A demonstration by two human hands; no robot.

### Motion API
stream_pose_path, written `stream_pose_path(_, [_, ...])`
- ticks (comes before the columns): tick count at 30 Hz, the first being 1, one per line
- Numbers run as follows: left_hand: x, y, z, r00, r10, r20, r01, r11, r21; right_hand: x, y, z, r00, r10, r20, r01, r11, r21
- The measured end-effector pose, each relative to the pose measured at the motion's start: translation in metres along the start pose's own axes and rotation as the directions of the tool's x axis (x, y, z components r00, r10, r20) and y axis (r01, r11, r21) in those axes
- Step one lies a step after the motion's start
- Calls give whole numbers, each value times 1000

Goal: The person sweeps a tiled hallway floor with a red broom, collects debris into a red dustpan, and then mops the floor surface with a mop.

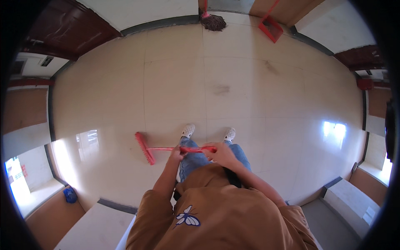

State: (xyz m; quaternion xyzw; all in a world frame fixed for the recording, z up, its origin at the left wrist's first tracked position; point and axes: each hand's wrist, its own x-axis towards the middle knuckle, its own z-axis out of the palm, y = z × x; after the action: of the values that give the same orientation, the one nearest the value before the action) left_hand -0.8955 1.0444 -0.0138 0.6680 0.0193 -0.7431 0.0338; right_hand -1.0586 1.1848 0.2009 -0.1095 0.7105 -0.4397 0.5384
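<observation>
A red long-handled floor scrub brush (164,149) is held crosswise before my waist, its bristled head out to the left over the tiled floor (175,93). My left hand (178,153) is closed round the handle's middle, nearer the head. Around the thicker grip at the handle's right end is my right hand (220,153); its palm side is hidden. The tiles bear dark smudges (222,89) in front of my white shoes.
A string mop (213,23) and a red long-handled dustpan (271,29) stand by the doorway ahead. Dark red doors (68,25) are at the upper left and right. A blue bag (70,195) lies near the left window; white walls jut out behind me on both sides.
</observation>
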Motion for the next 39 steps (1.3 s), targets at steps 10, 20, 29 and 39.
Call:
stream_pose_path(10, [-43, -264, 222, 705, -359, 612, 209, 929, 306, -128, 30, -242, 679, -54, -732, 44, 999, -33])
stream_pose_path(20, [-166, -284, 301, 659, -332, 675, 127, 933, 336, -190, -32, -276, 349, -322, -880, 163, 946, -282])
stream_pose_path(29, [-20, -131, 224, 843, 149, 517, -287, 937, 198, -34, 17, -198, 877, 4, -481, 112, 971, 211])
stream_pose_path(39, [24, 6, 152, 971, 169, 169, -221, 906, 361, 35, 12, -91, 994, 100, -39, -84, 954, 287])
